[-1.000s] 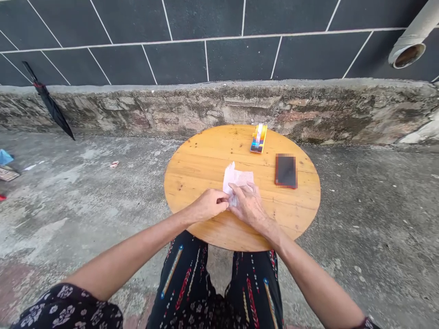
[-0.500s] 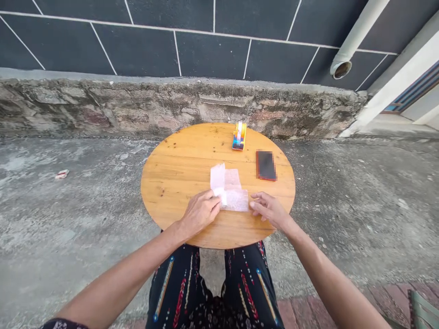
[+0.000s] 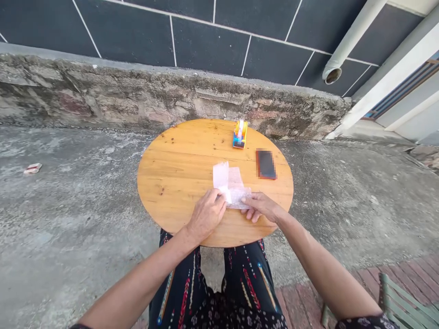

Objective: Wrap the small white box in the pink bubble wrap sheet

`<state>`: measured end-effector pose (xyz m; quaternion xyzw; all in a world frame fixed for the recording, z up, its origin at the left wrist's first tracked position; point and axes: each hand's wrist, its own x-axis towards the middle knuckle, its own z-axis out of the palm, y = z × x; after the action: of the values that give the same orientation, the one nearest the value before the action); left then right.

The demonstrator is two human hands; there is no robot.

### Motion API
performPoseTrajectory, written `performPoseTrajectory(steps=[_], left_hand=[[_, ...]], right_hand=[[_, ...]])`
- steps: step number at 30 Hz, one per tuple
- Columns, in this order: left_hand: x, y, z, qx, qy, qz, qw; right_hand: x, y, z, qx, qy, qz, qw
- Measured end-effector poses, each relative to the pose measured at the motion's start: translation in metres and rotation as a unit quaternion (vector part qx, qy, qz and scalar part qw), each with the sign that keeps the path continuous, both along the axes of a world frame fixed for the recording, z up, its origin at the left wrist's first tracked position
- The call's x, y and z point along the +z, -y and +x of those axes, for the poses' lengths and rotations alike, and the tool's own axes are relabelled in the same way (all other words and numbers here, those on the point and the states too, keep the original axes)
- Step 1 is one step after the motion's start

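A thin translucent pinkish-white sheet [image 3: 236, 177] lies near the middle of the round wooden surface [image 3: 171, 173], slightly toward the person, with one part standing out up and left and another running right between the two hands. The left hand [image 3: 208, 211] has its fingers curled down at the sheet's lower left, touching it by a whiter patch; whether it pinches the sheet or only presses it cannot be told. The right hand [image 3: 259, 205] pinches the sheet's right end, thumb on top and the other fingers curled below the edge. At the far edge of the surface stands a yellow and blue tape dispenser [image 3: 240, 135]. Nearer, to the right, lies a flat dark device [image 3: 266, 164] with a reddish edge, its face blurred, apart from the right hand. Beyond are a rough stone footing [image 3: 164, 98] and a dark wall [image 3: 206, 41] with white lines. A crumpled packet [image 3: 33, 168] lies on the concrete ground [image 3: 85, 205] at left, and a green slatted chair [image 3: 408, 301] shows at lower right.
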<state>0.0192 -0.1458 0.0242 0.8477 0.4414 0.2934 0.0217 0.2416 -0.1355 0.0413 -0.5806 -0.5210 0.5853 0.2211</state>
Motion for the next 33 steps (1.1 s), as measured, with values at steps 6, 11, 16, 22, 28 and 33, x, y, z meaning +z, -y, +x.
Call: performPoseTrajectory(steps=[6, 11, 16, 22, 28, 33], left_hand=[[0.002, -0.003, -0.001, -0.007, 0.009, -0.013, 1.0], [0.001, -0.003, 0.0, -0.002, 0.002, 0.0, 1.0], [0.001, -0.002, 0.001, 0.005, 0.0, 0.016, 1.0], [0.006, -0.002, 0.001, 0.013, -0.043, -0.009, 0.999], [0.016, -0.003, 0.003, 0.007, -0.097, -0.032, 0.995], [0.018, -0.006, 0.003, 0.0, -0.123, -0.038, 0.992]], right_hand=[[-0.005, -0.002, -0.006, -0.048, -0.011, 0.039, 0.998], [-0.014, -0.005, -0.011, -0.073, -0.018, 0.099, 0.992], [-0.018, -0.012, -0.014, -0.064, 0.016, 0.121, 0.99], [-0.021, -0.014, -0.023, -0.096, 0.111, 0.156, 0.977], [-0.021, -0.004, -0.041, -0.175, 0.208, 0.264, 0.926], [-0.018, 0.001, -0.053, -0.195, 0.212, 0.301, 0.909]])
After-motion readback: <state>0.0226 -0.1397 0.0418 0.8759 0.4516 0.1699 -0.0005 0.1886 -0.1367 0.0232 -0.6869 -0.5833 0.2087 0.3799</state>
